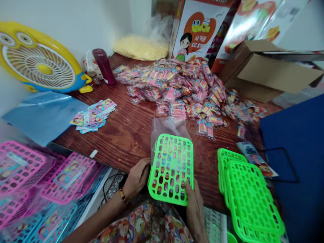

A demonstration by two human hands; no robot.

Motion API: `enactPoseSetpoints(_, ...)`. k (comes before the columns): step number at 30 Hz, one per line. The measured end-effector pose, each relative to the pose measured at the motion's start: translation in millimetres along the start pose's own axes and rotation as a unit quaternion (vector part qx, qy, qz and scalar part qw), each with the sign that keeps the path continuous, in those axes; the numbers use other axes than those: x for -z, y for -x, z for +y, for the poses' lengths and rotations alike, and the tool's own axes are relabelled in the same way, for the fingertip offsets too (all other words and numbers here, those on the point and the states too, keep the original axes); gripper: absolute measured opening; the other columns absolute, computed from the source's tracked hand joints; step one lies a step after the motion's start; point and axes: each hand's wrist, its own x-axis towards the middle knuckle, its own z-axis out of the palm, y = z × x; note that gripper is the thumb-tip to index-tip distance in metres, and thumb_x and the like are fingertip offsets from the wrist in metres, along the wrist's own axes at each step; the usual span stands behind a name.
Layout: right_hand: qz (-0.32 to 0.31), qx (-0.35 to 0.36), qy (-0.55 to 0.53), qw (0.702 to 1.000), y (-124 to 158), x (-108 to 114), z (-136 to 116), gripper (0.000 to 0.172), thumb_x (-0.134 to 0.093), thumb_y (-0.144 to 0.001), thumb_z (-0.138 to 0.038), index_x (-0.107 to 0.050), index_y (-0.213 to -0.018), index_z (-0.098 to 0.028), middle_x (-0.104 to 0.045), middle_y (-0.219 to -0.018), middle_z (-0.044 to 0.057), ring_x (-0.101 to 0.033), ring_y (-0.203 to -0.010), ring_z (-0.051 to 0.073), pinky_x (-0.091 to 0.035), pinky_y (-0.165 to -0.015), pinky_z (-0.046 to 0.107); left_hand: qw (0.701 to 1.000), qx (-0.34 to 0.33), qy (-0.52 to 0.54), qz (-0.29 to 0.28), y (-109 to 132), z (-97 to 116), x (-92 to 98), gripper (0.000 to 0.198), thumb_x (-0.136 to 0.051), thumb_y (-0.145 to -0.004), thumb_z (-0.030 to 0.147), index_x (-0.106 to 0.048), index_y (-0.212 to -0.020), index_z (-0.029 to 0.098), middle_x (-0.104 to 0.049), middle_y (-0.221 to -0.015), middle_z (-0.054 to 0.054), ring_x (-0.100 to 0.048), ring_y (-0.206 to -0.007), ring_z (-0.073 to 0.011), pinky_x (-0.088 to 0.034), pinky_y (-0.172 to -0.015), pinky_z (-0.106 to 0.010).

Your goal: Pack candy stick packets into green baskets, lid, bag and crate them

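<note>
A green perforated plastic basket (171, 168) stands bottom-up, tilted at the near edge of the wooden table (126, 131), with small packets showing through its holes. A clear plastic bag (162, 126) sticks out behind its top. My left hand (136, 179) grips the basket's lower left side with curled fingers. My right hand (193, 206) holds its lower right corner, thumb on the rim.
A stack of green baskets (249, 199) lies to the right. A pile of pink candy packets (187, 87) covers the table's far half, and a few cards (93, 116) lie left. Bagged pink baskets (68, 177), a yellow fan (37, 64), a maroon bottle (104, 66) and a cardboard box (265, 71) surround.
</note>
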Motion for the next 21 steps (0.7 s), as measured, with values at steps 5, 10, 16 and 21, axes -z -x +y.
enactPoseSetpoints(5, 0.042, -0.056, -0.018, 0.997, -4.2, -10.3, -19.8, 0.061, -0.044, -0.092, -0.057, -0.050, -0.138, -0.018, -0.066, -0.124, 0.008, -0.065, -0.107, 0.027, -0.055, -0.084, 0.035, 0.950, 0.183, 0.250, -0.046, 0.5, 27.9, -0.4, 0.062, -0.068, -0.080, 0.041, -0.050, -0.136, 0.022, -0.055, -0.140, -0.010, -0.052, -0.128, -0.0269, -0.042, -0.108, -0.039)
enactPoseSetpoints(10, 0.049, 0.086, 0.071, 0.993, 2.2, -14.8, -54.6, 0.051, -0.047, -0.093, -0.047, -0.052, -0.137, -0.023, -0.063, -0.129, 0.007, -0.060, -0.116, 0.026, -0.047, -0.098, 0.036, 0.843, 0.318, 0.424, -0.090, 1.9, 45.9, -3.4, 0.063, -0.070, -0.080, 0.032, -0.047, -0.138, 0.023, -0.067, -0.124, -0.010, -0.065, -0.111, -0.0286, -0.051, -0.098, -0.043)
enactPoseSetpoints(16, -0.026, 0.190, 0.093, 0.977, -19.0, 4.1, -80.4, 0.045, -0.056, -0.088, -0.046, -0.061, -0.129, -0.027, -0.063, -0.129, 0.006, -0.061, -0.114, 0.026, -0.049, -0.097, 0.038, 0.774, 0.439, 0.457, 0.019, -5.5, 38.4, 17.2, 0.025, -0.060, -0.084, 0.020, -0.071, -0.105, 0.014, -0.076, -0.098, -0.011, -0.072, -0.093, -0.0258, -0.054, -0.095, -0.041)
enactPoseSetpoints(21, 0.091, 0.109, -0.101, 0.985, -75.8, -14.0, -55.8, 0.048, -0.044, -0.094, -0.051, -0.060, -0.128, -0.022, -0.062, -0.131, 0.008, -0.054, -0.124, 0.021, -0.041, -0.107, 0.039, 0.764, 0.434, 0.475, 0.050, -7.1, 40.9, 16.1, 0.027, -0.051, -0.087, 0.019, -0.074, -0.099, 0.017, -0.075, -0.102, -0.010, -0.070, -0.099, -0.0264, -0.049, -0.101, -0.045)
